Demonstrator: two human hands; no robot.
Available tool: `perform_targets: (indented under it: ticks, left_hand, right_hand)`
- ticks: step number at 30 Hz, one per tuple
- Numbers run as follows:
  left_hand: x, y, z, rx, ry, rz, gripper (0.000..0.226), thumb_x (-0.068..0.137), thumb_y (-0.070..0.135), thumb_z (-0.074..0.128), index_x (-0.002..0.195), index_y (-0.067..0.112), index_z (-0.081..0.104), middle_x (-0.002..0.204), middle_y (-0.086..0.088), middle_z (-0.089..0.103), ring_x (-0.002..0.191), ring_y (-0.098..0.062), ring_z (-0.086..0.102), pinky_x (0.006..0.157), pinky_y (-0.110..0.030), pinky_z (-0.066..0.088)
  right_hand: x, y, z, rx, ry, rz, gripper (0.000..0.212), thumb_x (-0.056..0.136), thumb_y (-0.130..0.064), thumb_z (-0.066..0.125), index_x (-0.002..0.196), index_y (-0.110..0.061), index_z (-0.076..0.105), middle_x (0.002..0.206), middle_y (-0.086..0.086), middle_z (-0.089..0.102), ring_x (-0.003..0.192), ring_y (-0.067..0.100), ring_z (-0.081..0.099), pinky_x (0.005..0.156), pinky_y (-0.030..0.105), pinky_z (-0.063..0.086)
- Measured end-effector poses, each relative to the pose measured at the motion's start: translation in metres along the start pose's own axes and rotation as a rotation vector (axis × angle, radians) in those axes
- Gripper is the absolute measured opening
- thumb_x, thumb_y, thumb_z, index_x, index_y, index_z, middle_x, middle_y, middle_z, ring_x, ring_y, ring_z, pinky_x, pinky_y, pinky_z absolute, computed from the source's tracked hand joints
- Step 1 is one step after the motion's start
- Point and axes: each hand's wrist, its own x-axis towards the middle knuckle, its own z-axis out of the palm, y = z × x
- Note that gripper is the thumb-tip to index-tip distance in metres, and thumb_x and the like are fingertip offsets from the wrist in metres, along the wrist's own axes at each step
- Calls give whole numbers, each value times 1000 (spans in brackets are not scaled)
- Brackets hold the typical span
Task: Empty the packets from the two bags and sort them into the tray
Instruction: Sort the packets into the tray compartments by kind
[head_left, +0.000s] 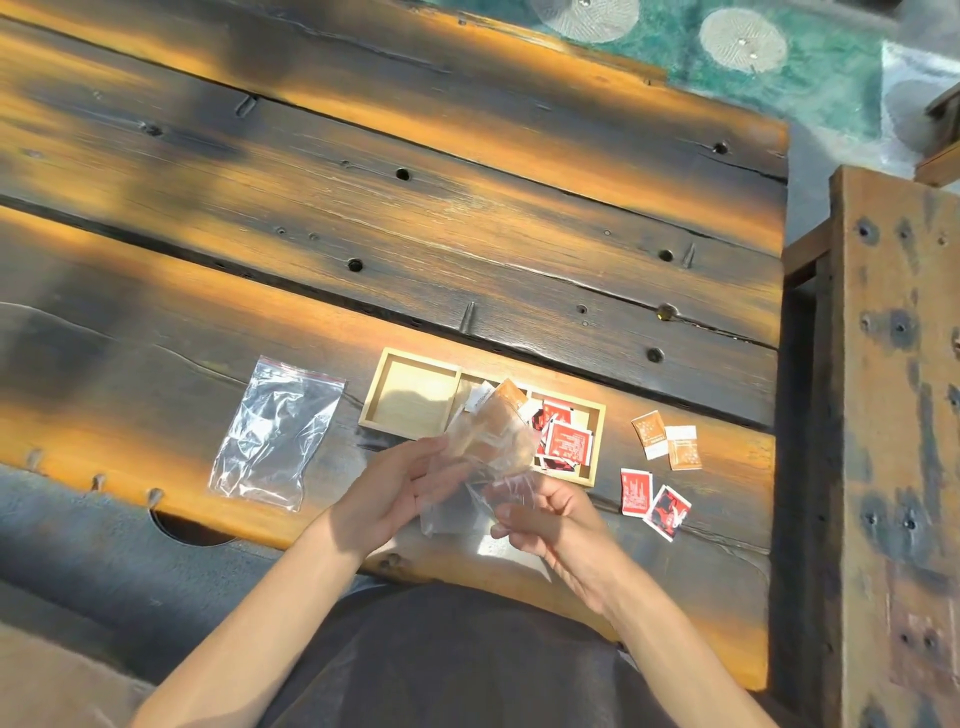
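A clear plastic bag with orange-brown packets inside hangs tilted over the wooden tray. My left hand and my right hand both grip it near its lower end. The bag's upper part lies over the tray's middle compartment. Red packets fill the tray's right compartment; the left compartment holds nothing. An empty clear bag with a red zip strip lies flat to the left of the tray. Two orange-brown packets and two red packets lie loose on the table, right of the tray.
The table is made of dark, orange-streaked wooden planks with holes and gaps. A wooden bench or beam runs along the right side. The table's near edge has a round notch at the left.
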Motion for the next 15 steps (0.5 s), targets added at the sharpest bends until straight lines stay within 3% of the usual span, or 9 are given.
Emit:
perform_targets:
  ticks: [4,10,15]
  left_hand:
    - [8,-2,-1,-96,-66,-28,40,95,19,68,131,2,65,131,-18,68,119,-26,68,89,-28,60]
    - [27,-8,-6,-300,-7,-131,35,93,2,65,127,-6,62,127,-23,68,103,-24,74,73,-25,63]
    - [32,-9,-10,-309,37,-86,39,90,-1,68,128,-2,63,117,-18,68,81,-15,75,59,-20,61]
  right_hand:
    - [-1,5,-4,-87,-9,4,18,86,-2,76,99,-15,78,93,6,76,78,18,73,66,23,56]
    - [0,13,-10,-10,-34,44,24,86,4,73,102,-13,78,97,5,77,75,19,72,61,20,56]
    - [4,19,-13,31,-24,63,24,86,6,71,104,-9,77,97,10,76,72,17,71,61,20,57]
